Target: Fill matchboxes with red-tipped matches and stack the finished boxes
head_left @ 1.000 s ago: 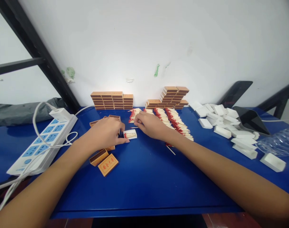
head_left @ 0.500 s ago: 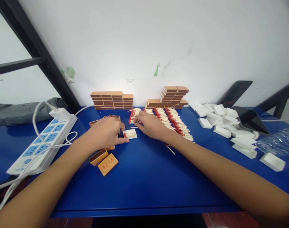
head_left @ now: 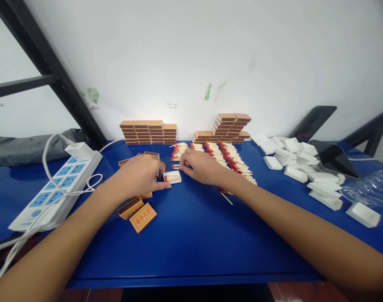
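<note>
A small white matchbox tray (head_left: 176, 176), partly filled with red-headed matches, lies on the blue table. My left hand (head_left: 136, 174) grips its left end, the thumb along the near side and the fingers curled behind. Just right of and beyond the tray, my right hand (head_left: 201, 167) pinches at matches (head_left: 175, 167) whose red heads stick out leftward from the fingertips. How many it holds is hidden. Rows of loose matches (head_left: 231, 161) lie behind and right of that hand. Brown matchbox sleeves (head_left: 131, 208) are around my left hand, several partly covered by it.
Stacked matchboxes (head_left: 148, 132) stand along the wall, with a second stack (head_left: 231, 128) to their right. White trays (head_left: 285, 155) are heaped at right beside a dark tablet-like object (head_left: 332, 157) and a clear plastic bottle (head_left: 367, 186). A power strip (head_left: 58, 188) with white cables lies at left.
My right fingers have shifted slightly and now pinch matches beside the tray, where one match lay before. My left hand and the tray have stayed in place.
</note>
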A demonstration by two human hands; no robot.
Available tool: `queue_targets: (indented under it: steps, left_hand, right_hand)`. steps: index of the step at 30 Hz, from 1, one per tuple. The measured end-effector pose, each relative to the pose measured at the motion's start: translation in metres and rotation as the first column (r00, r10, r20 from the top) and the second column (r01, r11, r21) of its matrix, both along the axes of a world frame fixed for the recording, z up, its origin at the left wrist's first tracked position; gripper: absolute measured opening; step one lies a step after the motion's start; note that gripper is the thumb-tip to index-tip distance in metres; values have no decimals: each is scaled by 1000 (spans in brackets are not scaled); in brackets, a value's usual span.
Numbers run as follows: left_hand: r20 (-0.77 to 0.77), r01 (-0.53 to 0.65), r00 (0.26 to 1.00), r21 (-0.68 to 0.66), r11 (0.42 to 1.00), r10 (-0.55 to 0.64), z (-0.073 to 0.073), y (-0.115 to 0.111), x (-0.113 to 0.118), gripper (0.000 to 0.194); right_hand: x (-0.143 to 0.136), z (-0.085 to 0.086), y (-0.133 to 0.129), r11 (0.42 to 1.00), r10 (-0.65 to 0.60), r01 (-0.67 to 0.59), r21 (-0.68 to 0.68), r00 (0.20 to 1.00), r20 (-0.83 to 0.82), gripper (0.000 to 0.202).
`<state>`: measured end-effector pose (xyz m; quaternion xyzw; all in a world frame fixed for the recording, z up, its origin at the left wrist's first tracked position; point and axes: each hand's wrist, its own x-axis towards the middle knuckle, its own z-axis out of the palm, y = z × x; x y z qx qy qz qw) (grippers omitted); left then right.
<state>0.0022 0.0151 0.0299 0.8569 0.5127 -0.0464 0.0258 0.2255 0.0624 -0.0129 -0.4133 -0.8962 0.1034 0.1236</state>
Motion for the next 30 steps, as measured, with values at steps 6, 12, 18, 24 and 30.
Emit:
queue_targets:
  steps: [6,12,18,24,30]
  left_hand:
    - [-18,-6,1000,-2,1000,6,0,-1,1,35]
    - [-26,-19,999,-5,1000,19,1,-2,1,35]
    - [-28,-20,999,-10,1000,19,3,-2,2,34]
    - [-39,-11,999,5,1000,12,3,-2,2,33]
    - [-11,3,1000,28,1000,-3,0,-1,1,35]
  right_hand:
    - [-1,0,0,1000,8,-7,-19,1000,14,10]
    - [-1,-4,2,999,-12,13,-41,1000,26,10]
    - [-1,5,0,998,-24,28,-62,998,59,12]
    - [-5,16,-17,998,0,1,-61,1000,8,12]
    - [-10,12,-23,997,38,-41,-62,998,-47,7]
